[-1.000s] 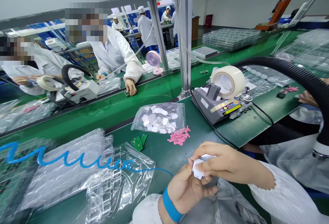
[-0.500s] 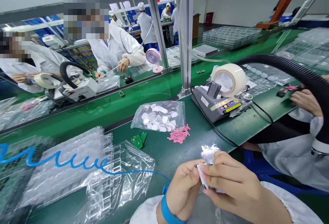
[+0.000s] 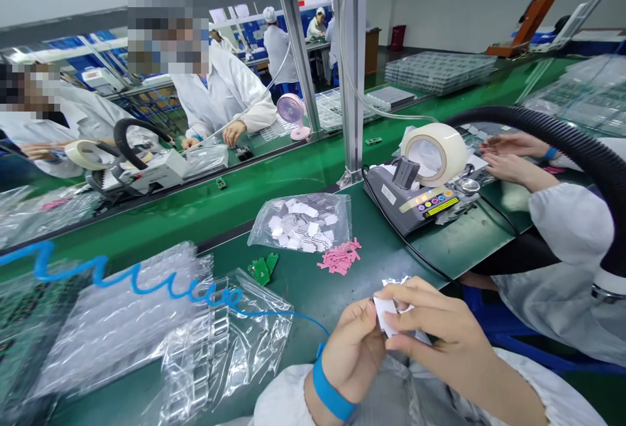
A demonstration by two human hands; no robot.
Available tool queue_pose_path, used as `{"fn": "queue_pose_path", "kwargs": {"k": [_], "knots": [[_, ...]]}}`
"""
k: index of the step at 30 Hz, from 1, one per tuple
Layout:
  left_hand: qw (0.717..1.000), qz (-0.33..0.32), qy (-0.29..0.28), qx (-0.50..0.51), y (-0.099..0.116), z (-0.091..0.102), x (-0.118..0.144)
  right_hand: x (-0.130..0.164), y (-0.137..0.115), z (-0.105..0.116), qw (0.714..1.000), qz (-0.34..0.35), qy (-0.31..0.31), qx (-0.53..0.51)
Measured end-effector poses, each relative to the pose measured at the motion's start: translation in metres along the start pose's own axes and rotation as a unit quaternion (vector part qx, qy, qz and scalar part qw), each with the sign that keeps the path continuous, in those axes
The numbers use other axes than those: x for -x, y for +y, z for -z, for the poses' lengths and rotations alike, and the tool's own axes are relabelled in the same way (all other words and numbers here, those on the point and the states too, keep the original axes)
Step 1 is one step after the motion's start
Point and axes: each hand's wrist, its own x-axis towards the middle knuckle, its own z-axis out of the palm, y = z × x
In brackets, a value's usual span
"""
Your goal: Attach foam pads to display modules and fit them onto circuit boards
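Observation:
A small white rectangular piece (image 3: 384, 316) is pinched between the fingers of my left hand (image 3: 356, 344) and my right hand (image 3: 435, 325). Its white face points up, and a darker edge shows at its top. My left thumb presses on its left side, while the right fingers touch its top and right side. Behind the right fingers lies something shiny and silvery (image 3: 394, 280), mostly covered. Beyond my hands are a pile of pink strips (image 3: 338, 258), a clear bag (image 3: 300, 222) of white-ended striped pieces, and small green circuit boards (image 3: 263, 269).
A tape dispenser (image 3: 415, 197) with a large roll stands ahead right, beneath a black flexible hose (image 3: 552, 129). A blue coiled cord (image 3: 171, 286) runs to my left wrist strap (image 3: 330, 390). Clear plastic trays (image 3: 127, 321) lie left. A co-worker's hands (image 3: 518, 158) work at right.
My right fingers have spread and lifted slightly, exposing more of the white piece. Both hands stay near the same spot. The co-worker's hands at right have reached toward the tape dispenser.

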Motion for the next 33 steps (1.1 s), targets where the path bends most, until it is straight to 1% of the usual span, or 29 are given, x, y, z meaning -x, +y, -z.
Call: {"fn": "queue_pose_path", "kwargs": {"k": [2,5,9,11,17,22,25,27,29,33], "knots": [[1.000,0.009,0.016,0.013,-0.003,0.004,-0.002,-0.002,0.002,-0.003,1.000,0.010,0.008,0.004],[1.000,0.007,0.015,0.009,-0.005,0.008,-0.003,-0.003,0.004,-0.005,1.000,0.016,0.010,0.018],[1.000,-0.017,0.015,0.003,-0.006,0.013,-0.004,0.001,0.004,-0.005,0.999,-0.011,-0.024,0.036],[1.000,-0.022,0.016,0.003,-0.006,0.014,-0.004,0.005,0.004,-0.005,0.998,-0.011,-0.039,0.047],[0.999,-0.025,0.010,-0.020,-0.007,0.013,-0.002,0.015,0.009,-0.006,0.999,0.013,-0.037,0.034],[0.998,-0.035,-0.004,-0.047,-0.002,0.006,-0.001,0.009,0.007,-0.003,1.000,0.021,-0.018,-0.002],[0.998,-0.048,0.001,-0.032,-0.001,0.003,-0.004,0.002,0.004,-0.001,1.000,0.007,0.014,0.004],[0.999,-0.037,0.011,-0.006,-0.002,0.002,-0.007,-0.001,0.004,-0.001,0.999,-0.011,0.027,0.033],[0.999,-0.016,0.025,0.017,-0.005,0.004,-0.010,-0.002,0.007,-0.003,0.998,-0.035,0.014,0.051],[0.996,0.021,0.056,0.061,-0.010,0.013,-0.014,-0.002,0.013,-0.007,0.995,-0.088,-0.034,0.031]]}}
